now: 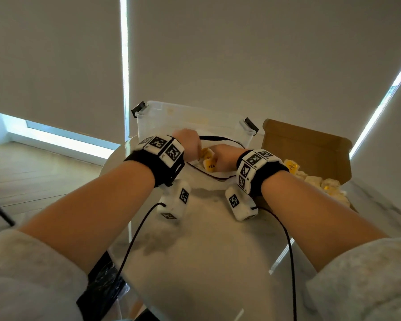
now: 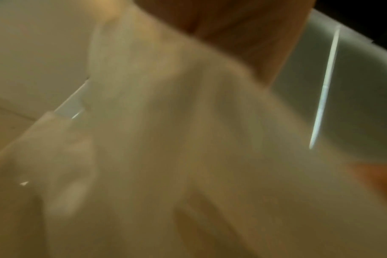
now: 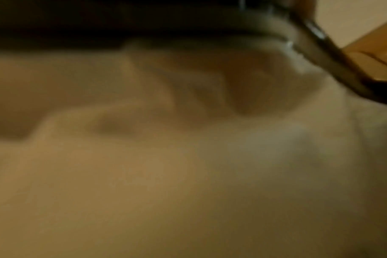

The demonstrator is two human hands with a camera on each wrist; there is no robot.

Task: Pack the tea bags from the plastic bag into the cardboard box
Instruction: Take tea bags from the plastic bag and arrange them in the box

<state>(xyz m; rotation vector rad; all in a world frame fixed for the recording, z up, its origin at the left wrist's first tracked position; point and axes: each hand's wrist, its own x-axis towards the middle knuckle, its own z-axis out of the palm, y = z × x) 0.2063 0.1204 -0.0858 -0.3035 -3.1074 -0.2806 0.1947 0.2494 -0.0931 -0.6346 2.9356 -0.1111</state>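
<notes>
Between the wrists: tea bags with yellow tags lie in the mouth of the plastic bag, on the counter.
Left hand: left hand is at the bag's far left rim, fingers curled; it seems to pinch the rim, likely to keep the mouth open, though both wrist views are too blurred to confirm.
Right hand: right hand reaches into the mouth beside the tea bags; its fingers are hidden behind the wrist band, so one cannot tell whether that grip is apart or clamped on a bag.
Tea bags vs grip: the visible bags sit just left of the right hand, touching or nearly so, and between both hands.
Box: box stands open to the right, near the right wrist, flap up, with packed tea bags inside; probably placed there for a short carry.
Tub: a clear tub sits behind the hands.
Progress: judged partway, since bags remain in the plastic bag.
</notes>
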